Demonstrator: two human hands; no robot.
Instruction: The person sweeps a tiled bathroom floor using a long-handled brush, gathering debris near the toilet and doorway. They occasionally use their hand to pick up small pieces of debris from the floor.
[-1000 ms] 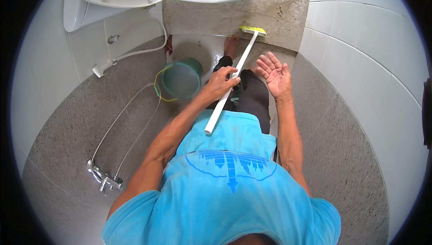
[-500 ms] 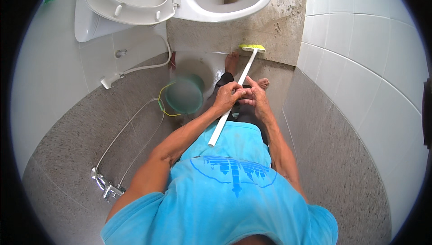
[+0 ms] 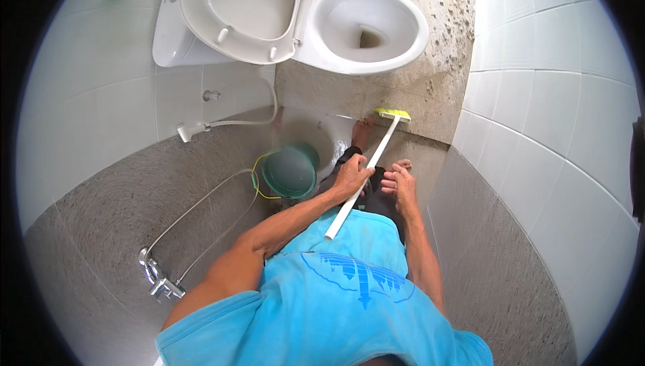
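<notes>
Toilet (image 3: 383,57): beyond brush, seat tipped back, bowl uncovered.
Long-handled brush (image 3: 383,147): slanting up toward toilet, yellow bristles at far end.
Green bucket (image 3: 310,157): just left of brush handle, crowding that side.
Mixer tap (image 3: 161,289): lower left, chrome, well apart.
Bidet sprayer (image 3: 191,130): between toilet and tap.
Left hand (image 3: 353,178): closed narrowly round white handle.
Right hand (image 3: 402,190): loosely half-curled, beside handle, clear of it.
Since half a second ago: right fingers withdrawn from left; more toilet showing.
</notes>
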